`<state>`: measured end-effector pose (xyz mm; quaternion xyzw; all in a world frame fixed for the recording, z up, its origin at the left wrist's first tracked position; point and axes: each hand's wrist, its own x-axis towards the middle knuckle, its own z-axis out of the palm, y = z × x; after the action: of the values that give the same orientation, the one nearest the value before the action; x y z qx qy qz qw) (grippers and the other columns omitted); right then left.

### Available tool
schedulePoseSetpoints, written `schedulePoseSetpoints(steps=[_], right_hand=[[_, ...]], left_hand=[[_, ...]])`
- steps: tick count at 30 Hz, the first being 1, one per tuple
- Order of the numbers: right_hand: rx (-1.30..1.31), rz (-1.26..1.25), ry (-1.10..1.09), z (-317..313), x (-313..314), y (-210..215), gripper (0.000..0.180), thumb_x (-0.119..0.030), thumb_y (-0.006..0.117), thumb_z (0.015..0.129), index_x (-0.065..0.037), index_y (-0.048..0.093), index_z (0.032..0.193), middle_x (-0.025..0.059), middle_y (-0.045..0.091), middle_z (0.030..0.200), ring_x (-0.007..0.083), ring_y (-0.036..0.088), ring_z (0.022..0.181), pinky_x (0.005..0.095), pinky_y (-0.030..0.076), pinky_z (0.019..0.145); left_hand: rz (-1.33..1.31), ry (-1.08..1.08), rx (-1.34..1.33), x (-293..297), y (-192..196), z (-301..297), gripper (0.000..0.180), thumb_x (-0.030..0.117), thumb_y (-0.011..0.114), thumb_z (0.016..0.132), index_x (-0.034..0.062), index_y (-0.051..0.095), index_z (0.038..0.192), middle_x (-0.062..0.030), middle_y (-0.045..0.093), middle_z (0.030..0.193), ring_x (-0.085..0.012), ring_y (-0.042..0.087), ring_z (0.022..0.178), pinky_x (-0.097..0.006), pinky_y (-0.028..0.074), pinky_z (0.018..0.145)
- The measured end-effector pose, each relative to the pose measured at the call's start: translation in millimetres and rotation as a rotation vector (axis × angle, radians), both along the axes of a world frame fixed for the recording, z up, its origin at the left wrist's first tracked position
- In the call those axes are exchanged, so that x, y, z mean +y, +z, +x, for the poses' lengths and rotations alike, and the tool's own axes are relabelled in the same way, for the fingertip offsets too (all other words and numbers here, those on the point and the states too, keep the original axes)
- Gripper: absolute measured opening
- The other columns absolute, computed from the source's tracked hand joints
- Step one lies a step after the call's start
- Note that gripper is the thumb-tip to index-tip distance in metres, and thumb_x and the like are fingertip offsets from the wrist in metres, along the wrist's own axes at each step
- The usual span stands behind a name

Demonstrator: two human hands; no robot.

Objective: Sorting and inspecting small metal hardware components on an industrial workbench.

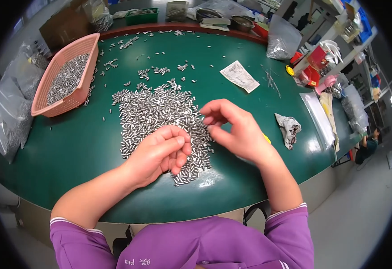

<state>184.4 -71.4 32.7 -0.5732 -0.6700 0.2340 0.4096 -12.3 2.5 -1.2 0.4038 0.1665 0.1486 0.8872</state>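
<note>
A wide pile of small, shiny silver metal pieces (153, 107) is spread over the green tabletop in front of me. Above the near part of this pile is my left hand (162, 150), its fingers curled in and the thumb pressed against the index finger. Whatever lies inside that hand, if anything, is hidden. My right hand (234, 127) hovers at the pile's right edge with bent fingers, a gap showing between thumb and fingertips. No piece can be made out in it.
A pink plastic basket (63, 110) of similar pieces stands at the left beside clear plastic bags (8, 114). Rightward lie a printed paper slip (240, 76), a crumpled stained cloth (289, 130) and thin wires (272, 80). A green tray (142, 17) and metal bowls (242, 23) line the back.
</note>
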Motion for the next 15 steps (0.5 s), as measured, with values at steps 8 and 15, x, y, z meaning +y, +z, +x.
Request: schedulePoseSetpoints(steps=[8,15], right_hand=[[0.026,0.157,0.224,-22,-6,-1,0.036,0.007,0.058,0.074,-0.004,0.055,0.109,0.0074,0.061,0.093,0.0163,0.062,0.083,0.0289,0.051,0.074],[0.130,0.057,0.212,-21,-5,-4,0.035,0.008,0.057,0.078,-0.002,0.055,0.111,0.0104,0.060,0.100,0.0188,0.063,0.091,0.0290,0.051,0.077]], left_hand=[[0.079,-0.046,0.096,-8,5,1,0.023,0.010,0.053,0.087,0.0053,0.045,0.108,-0.0032,0.053,0.081,-0.0082,0.053,0.059,-0.021,0.047,0.050],[0.144,-0.043,0.110,-7,5,5,0.020,0.009,0.052,0.088,0.0046,0.046,0.106,-0.0023,0.053,0.079,-0.0079,0.053,0.060,-0.021,0.046,0.050]])
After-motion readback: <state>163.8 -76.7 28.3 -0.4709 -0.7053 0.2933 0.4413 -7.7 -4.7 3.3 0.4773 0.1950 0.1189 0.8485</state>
